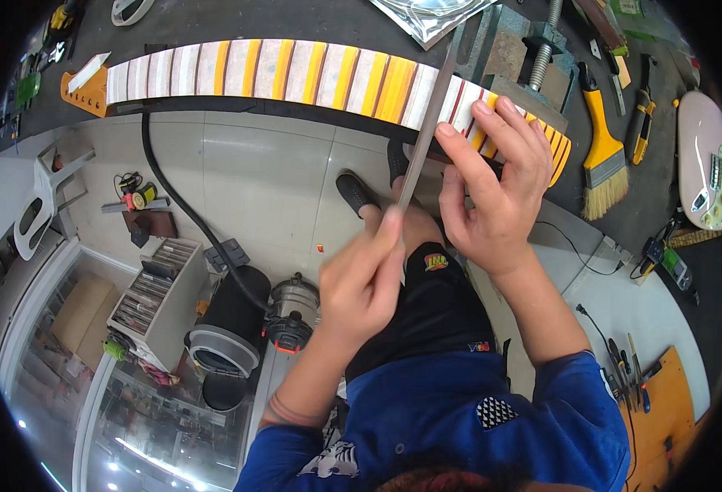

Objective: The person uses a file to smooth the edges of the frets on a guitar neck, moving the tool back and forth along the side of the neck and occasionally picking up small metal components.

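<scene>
A guitar neck (pixel 287 70) runs across the front of the bench, its fretboard masked with white and yellow tape strips between the frets. Its orange headstock (pixel 87 90) lies at the left end. My left hand (pixel 361 283) is closed around the near end of a long, thin metal file (pixel 428 131). The file slants up and away over the neck, right of its middle. Just right of the file, my right hand (pixel 496 193) has its fingers spread, with fingertips resting on the taped strips. The index fingertip is close beside the file; contact between them is unclear.
A bench vise (pixel 500 57) stands behind the neck's right end. A yellow-handled brush (pixel 603 148), a utility knife (pixel 643 115) and a pink guitar body (pixel 705 156) lie to the right. Below left are a black hose (pixel 172 205) and a CD rack (pixel 152 303).
</scene>
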Demonstrator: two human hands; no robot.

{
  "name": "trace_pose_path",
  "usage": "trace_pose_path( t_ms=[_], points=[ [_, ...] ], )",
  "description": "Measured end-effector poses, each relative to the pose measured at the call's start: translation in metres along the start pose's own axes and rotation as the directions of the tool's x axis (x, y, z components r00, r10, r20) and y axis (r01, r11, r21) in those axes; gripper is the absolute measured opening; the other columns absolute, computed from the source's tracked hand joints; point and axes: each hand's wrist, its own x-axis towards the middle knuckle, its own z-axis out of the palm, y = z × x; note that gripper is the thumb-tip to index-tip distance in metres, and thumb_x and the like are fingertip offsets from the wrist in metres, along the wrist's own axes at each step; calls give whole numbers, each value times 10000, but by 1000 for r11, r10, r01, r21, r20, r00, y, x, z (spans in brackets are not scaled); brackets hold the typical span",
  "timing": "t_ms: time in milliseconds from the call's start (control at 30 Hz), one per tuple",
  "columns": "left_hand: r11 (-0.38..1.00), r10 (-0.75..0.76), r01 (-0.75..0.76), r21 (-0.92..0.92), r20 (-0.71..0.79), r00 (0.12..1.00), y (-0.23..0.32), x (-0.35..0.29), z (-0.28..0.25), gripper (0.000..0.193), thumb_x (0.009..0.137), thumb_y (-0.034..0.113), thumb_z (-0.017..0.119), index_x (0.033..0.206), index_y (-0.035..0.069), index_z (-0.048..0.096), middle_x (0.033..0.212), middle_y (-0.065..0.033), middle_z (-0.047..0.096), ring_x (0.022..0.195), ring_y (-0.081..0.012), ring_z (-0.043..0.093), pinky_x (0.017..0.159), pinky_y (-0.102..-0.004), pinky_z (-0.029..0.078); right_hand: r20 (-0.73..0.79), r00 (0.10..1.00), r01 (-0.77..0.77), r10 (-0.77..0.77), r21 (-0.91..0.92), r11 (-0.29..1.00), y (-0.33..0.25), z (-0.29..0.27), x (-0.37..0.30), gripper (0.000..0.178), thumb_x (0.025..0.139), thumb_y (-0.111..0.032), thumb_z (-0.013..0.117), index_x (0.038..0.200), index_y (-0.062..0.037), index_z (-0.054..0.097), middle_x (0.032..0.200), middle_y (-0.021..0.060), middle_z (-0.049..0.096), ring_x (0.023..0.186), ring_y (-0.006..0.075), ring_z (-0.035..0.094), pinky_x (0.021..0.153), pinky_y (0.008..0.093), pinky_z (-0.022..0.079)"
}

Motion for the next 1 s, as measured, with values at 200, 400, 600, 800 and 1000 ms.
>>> trace_pose_path(
  t_ms=[200,400,600,800,1000],
  points=[
    [987,53,-56,153,24,998,5,0,-5,521,939,-96,755,1448,10,716,806,-127,682,596,-252,627,581,-374,529,3,1000,-2,2,29,1000,-1,-1,-1,653,758,-44,748,1365,-281,791,1492,65,643,1449,321,584,1250,530,352],
    [991,114,-111,68,-39,993,10,71,19,519,935,-92,753,1444,5,719,825,-126,692,623,-264,648,589,-368,526,-24,1000,-7,8,49,999,-3,3,2,650,751,-47,749,1354,-288,796,1492,67,645,1439,327,594,1250,528,351],
    [981,50,-61,187,61,997,-4,-34,-13,534,935,-109,745,1458,-9,705,792,-100,656,611,-211,602,576,-339,490,-2,1000,4,-4,13,1000,-1,0,-1,643,752,-52,746,1346,-292,803,1497,68,642,1448,326,587,1250,531,352],
    [986,78,-74,149,-15,997,11,65,18,490,953,-52,768,1434,31,729,819,-121,647,595,-268,614,563,-374,496,-22,1000,5,-4,31,999,-1,1,2,650,751,-52,745,1352,-294,804,1500,70,641,1453,324,583,1251,531,352],
    [976,81,-86,200,34,996,-10,-34,-9,515,927,-121,748,1429,-9,723,743,-92,622,574,-199,557,551,-328,465,3,1000,10,-10,4,1000,2,0,-3,650,750,-56,754,1354,-292,801,1507,70,636,1453,324,582,1256,532,345]
  ],
)
